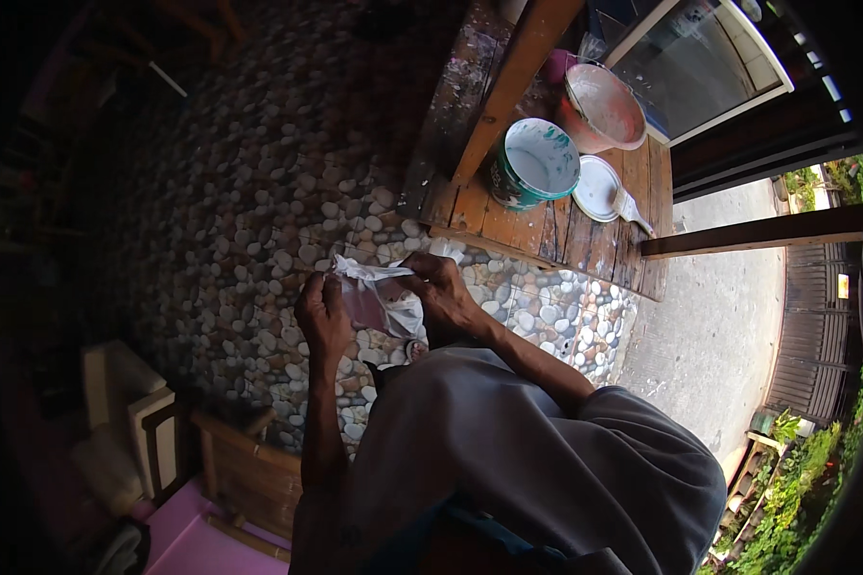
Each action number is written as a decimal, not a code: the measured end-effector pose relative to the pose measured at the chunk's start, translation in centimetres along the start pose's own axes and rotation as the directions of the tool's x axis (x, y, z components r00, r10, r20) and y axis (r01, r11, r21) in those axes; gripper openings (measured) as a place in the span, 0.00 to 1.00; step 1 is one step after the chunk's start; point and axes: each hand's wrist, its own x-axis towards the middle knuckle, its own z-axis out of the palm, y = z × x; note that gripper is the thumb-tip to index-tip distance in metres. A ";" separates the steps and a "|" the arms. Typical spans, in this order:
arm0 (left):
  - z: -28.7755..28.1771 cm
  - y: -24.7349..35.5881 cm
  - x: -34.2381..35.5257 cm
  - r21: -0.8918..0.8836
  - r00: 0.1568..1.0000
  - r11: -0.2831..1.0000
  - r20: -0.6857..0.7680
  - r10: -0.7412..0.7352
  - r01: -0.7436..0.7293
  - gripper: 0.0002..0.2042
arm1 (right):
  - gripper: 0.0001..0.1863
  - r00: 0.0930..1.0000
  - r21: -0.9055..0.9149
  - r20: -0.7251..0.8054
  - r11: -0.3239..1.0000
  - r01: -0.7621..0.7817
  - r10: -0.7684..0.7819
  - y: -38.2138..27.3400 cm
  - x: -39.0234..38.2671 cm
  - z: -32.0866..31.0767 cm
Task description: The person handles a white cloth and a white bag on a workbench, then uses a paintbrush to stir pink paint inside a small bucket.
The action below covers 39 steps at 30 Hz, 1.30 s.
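Between my two hands hangs a thin white plastic bag [400, 311], its top edge bunched and stretched, with something pinkish showing through its side. My left hand [322, 314] pinches the left end of that edge. The fingers of my right hand [441, 292] are closed on the right end, with the back of the hand toward me. What lies inside the bag, if anything, I cannot make out. Both hands are held over the pebble-patterned floor [259, 240], in front of my body.
Ahead to the right, a paint-spattered wooden bench [479, 218] carries a green-and-white paint bucket [518, 187], an orange-red basin [633, 120], a white lid [596, 189] and a paintbrush [631, 208]. A wooden post [513, 96] rises by it. A wooden chair [249, 470] stands at lower left.
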 end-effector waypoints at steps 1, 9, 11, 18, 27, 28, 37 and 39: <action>-0.9 -0.8 1.1 -0.036 0.999 0.999 -0.014 -0.040 0.039 0.08 | 0.07 0.997 -0.031 0.019 0.997 0.069 -0.069 0.3 1.6 1.1; -4.9 -4.5 12.8 0.070 0.994 0.991 -0.018 -0.110 0.111 0.11 | 0.11 0.978 0.023 0.007 0.977 0.210 -0.210 1.4 13.9 6.5; -5.4 -4.7 15.8 0.057 0.995 0.993 -0.011 -0.098 0.098 0.11 | 0.12 0.975 -0.033 -0.061 0.977 0.212 -0.214 1.0 16.9 6.6; -4.3 -4.6 29.5 0.081 0.983 0.992 0.160 0.084 -0.098 0.10 | 0.11 0.980 0.061 -0.184 0.996 -0.070 0.080 0.9 26.1 5.9; 3.6 -0.7 44.9 -0.122 0.741 0.924 0.564 0.364 -0.361 0.13 | 0.12 0.751 0.121 -0.637 0.985 -0.126 0.174 -2.5 31.9 1.8; 4.7 0.1 46.1 -0.123 0.694 0.926 0.628 0.352 -0.358 0.13 | 0.12 0.725 0.123 -0.666 0.985 -0.125 0.175 -2.2 32.2 1.5; 18.9 4.6 53.1 -0.446 0.340 0.761 0.704 0.623 -0.470 0.10 | 0.12 0.372 0.187 -0.896 0.967 -0.175 0.240 0.8 34.9 -5.1; 22.9 6.5 54.3 -0.570 0.261 0.688 0.653 0.711 -0.450 0.10 | 0.14 0.253 0.137 -0.952 0.980 -0.143 0.170 1.4 35.5 -7.1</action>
